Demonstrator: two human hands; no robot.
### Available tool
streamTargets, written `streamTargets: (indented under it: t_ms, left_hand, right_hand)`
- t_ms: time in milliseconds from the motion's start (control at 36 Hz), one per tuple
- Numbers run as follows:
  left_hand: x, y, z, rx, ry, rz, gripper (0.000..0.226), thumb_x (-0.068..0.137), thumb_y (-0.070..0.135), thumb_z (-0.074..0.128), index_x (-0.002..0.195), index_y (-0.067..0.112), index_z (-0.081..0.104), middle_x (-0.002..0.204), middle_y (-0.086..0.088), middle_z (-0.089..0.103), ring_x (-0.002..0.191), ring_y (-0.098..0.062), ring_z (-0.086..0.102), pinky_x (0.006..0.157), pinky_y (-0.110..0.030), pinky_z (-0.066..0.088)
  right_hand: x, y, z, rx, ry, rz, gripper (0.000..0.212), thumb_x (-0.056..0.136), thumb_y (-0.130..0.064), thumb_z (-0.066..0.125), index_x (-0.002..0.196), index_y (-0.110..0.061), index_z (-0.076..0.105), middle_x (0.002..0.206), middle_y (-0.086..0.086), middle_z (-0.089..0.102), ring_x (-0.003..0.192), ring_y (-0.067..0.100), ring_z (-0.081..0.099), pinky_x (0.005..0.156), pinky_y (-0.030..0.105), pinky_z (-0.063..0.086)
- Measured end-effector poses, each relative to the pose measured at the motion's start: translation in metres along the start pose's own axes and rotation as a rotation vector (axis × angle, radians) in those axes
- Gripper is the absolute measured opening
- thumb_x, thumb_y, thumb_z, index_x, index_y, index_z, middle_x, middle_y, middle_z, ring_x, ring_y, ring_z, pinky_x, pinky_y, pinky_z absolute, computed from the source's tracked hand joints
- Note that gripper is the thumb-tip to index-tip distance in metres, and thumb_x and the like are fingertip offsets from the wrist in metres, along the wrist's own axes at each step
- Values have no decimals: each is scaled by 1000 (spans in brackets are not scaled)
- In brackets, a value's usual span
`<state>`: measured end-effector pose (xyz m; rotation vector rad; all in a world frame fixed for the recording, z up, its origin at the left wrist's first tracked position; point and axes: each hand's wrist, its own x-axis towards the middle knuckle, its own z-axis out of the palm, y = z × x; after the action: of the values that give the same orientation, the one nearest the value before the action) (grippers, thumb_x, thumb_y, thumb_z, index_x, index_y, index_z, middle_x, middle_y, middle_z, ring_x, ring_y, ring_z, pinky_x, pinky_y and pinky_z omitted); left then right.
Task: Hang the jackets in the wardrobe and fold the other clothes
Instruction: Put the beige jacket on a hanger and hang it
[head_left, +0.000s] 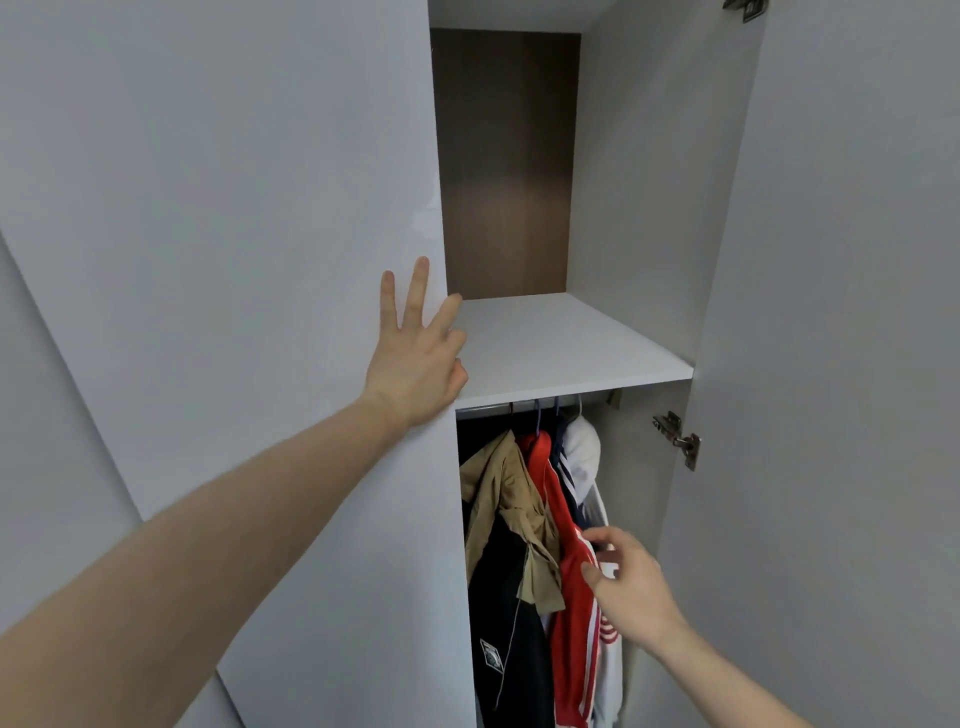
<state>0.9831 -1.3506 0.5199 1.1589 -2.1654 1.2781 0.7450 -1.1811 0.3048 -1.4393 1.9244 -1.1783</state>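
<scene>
My left forearm (171, 545) fills the lower left, bare, running up to my left hand (415, 364), which lies flat against the edge of the closed wardrobe door (234, 208); the fingers (417, 291) are straight and spread, the forefinger reaching onto the shelf (561, 343). My right hand (628, 587) comes in from the lower right, its arm cut off by the frame. Its thumb and fingers pinch the sleeve of the red jacket (566, 571), which is smooth and shiny, with white stripes down the sleeve and a striped cuff.

No writing can be read. The only mark is a small pale diamond-shaped badge (491, 659) on the black jacket (504, 623), too small to make out.

The jackets hang in the lower compartment from a metal rail (488, 409) just under the shelf. Left to right: the black one with a crumpled tan hood or collar (498, 499), the red one, a dark navy one (569, 478) with white stripes, mostly hidden, and a soft white hooded one (584, 452). The hangers show only as thin hooks. The garments' lower ends are out of frame.

The shelf is flat, white and matt; behind it the back panel (506, 156) is brown wood grain. The open right door (831, 364) carries a metal hinge (680, 439).
</scene>
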Motion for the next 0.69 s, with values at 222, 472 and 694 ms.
streamTargets:
  t_ms: [222,472,694]
  left_hand:
    - [-10,23,-46,65,-208,-127,46,87,47,50,119,20,68,158,-10,33,147,-58,-18,118,-71,-1]
    - [-68,37,-110,-108,-169,-174,42,83,41,57,115,14,64,163,-10,26,151,-51,-10,123,-63,10]
    - [-137,45,-165,-67,-144,-266,37,79,43,69,104,17,62,163,-10,25,154,-48,3,121,-64,20]
  right_hand:
    - [-38,-39,-20,-9,-89,-138,30,95,-23,66,119,-40,60,126,-25,50,118,-2,52,92,12,38]
    - [-76,-47,-42,73,-199,-253,37,92,-27,72,115,-53,56,124,-34,48,116,-19,46,85,7,42]
    - [-89,-44,-67,147,-327,-361,40,91,-30,73,116,-55,56,131,-33,46,120,-13,49,91,16,49]
